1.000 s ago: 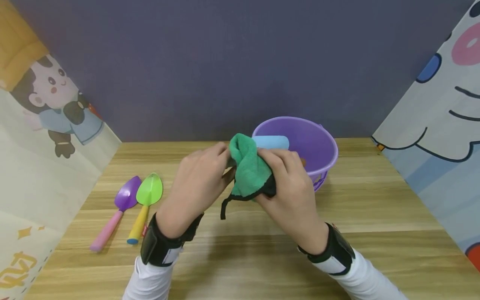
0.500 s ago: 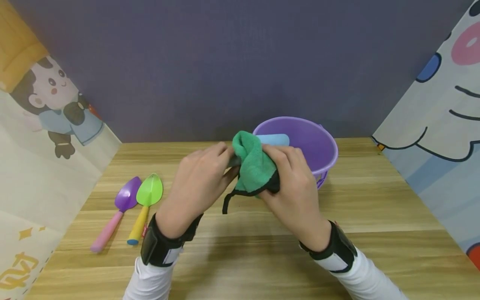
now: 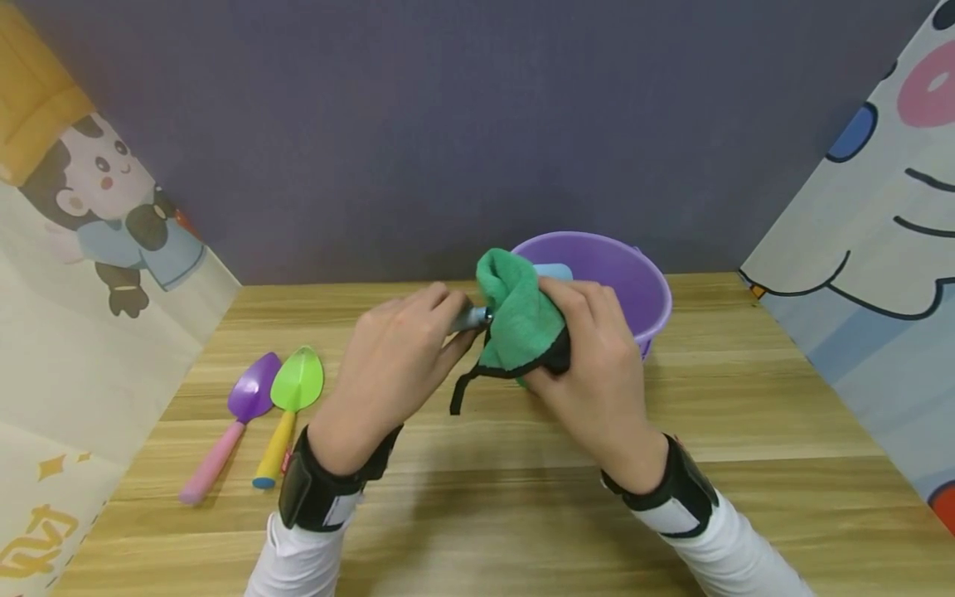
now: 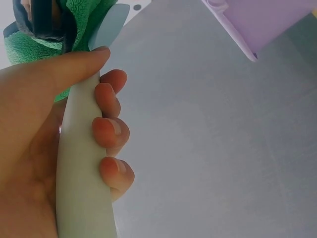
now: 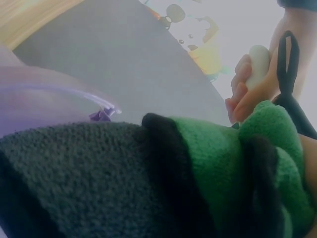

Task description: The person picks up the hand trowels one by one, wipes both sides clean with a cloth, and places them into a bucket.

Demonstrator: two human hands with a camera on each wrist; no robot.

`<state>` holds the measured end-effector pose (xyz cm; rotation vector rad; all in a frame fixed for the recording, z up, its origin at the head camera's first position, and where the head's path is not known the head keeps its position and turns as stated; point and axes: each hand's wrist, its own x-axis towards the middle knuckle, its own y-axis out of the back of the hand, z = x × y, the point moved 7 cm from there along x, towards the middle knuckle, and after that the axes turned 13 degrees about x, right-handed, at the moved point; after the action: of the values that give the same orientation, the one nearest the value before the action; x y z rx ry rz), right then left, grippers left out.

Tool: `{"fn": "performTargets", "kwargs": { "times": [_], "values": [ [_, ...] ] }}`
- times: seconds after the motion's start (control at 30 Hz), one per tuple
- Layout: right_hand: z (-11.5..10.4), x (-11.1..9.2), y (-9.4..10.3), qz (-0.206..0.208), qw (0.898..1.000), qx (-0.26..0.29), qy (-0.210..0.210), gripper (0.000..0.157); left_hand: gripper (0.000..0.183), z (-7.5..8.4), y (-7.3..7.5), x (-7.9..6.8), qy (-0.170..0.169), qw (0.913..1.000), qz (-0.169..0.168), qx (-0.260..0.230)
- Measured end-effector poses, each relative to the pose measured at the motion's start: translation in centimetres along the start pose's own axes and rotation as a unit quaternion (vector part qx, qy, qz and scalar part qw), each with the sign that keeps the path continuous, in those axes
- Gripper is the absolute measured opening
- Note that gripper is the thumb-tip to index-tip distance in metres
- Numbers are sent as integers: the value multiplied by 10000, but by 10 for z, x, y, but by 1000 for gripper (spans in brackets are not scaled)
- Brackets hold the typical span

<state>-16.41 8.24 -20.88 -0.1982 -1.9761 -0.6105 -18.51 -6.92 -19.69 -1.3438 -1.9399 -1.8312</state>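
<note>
A green cloth (image 3: 522, 327) with black edging and a hanging loop is bunched in my right hand (image 3: 600, 373). In the right wrist view, the cloth's dark grey side (image 5: 94, 178) fills the front. My left hand (image 3: 391, 369) curls round the pale green handle (image 4: 84, 163) of a tool, its thumb lying along the handle. A grey-blue neck (image 4: 113, 25) runs from that handle up to the cloth. The tool's far end is hidden in or behind the cloth, so its kind cannot be told. Both hands are above the table, in front of a purple bucket (image 3: 637, 282).
A light blue piece (image 3: 555, 271) shows at the bucket's left rim. On the left of the wooden table (image 3: 746, 497) lie a purple trowel with a pink handle (image 3: 216, 460) and a green trowel with a yellow handle (image 3: 276, 448). A dark wall (image 3: 477, 141) stands behind.
The cloth and my right hand have moved right and slightly up, baring more of the tool's grey-blue neck. My left hand stays nearly in place.
</note>
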Motion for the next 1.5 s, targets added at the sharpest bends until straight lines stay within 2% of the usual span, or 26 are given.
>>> {"fn": "performTargets", "kwargs": {
  "times": [0.2, 0.63, 1.5],
  "values": [
    [3, 2, 5, 149, 9998, -105, -51, 66, 17, -1, 2, 0, 0, 10000, 14, -81],
    [9, 5, 14, 363, 9991, -159, -166, 60, 17, -2, 3, -2, 29, 9999, -77, -98],
    [11, 6, 14, 361, 9987, -215, -280, 60, 16, -1, 2, -1, -33, 10000, -70, -56]
  ]
}}
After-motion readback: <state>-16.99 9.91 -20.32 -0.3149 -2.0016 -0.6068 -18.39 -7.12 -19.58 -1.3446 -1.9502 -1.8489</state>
